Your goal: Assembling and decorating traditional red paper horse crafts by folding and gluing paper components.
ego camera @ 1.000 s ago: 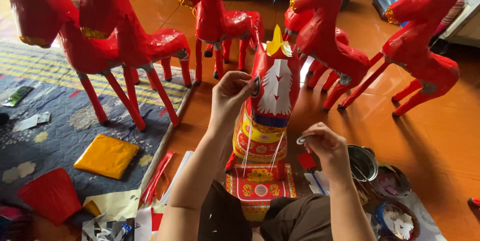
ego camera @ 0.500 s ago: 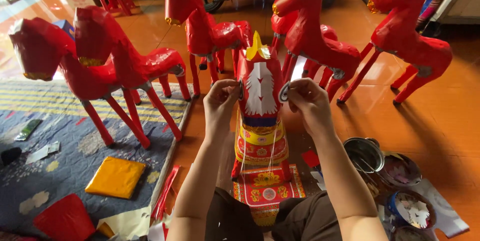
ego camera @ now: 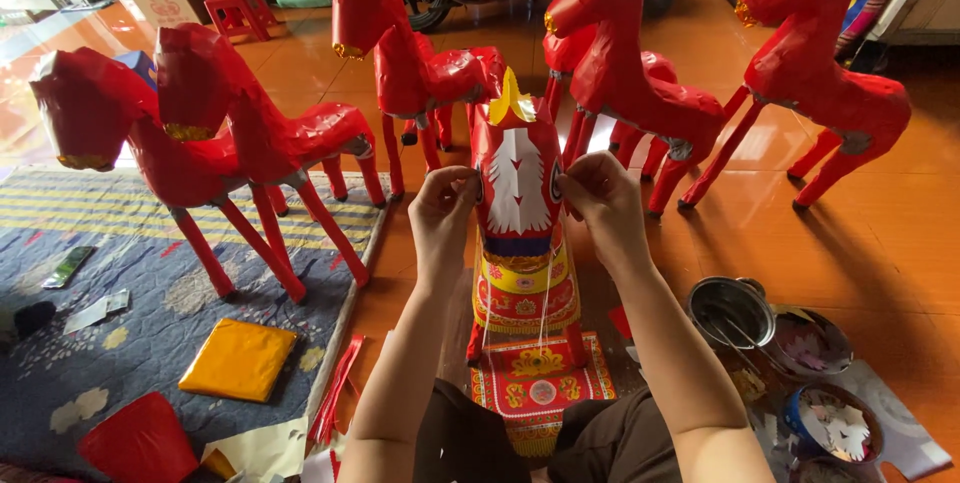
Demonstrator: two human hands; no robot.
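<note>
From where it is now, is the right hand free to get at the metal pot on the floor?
Probably yes. The right hand is pressed to the decorated horse's head, and the metal pot sits open on the floor on the same side, with nothing between them.

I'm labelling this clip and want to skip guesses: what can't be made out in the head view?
- Fingertips of left hand and right hand: curled against the decorated horse's head, so anything pinched is hidden.
- Metal bowl contents: too dark.
- Decorated horse's rear: behind its head.
- Red paper: cut by bottom edge.
</note>
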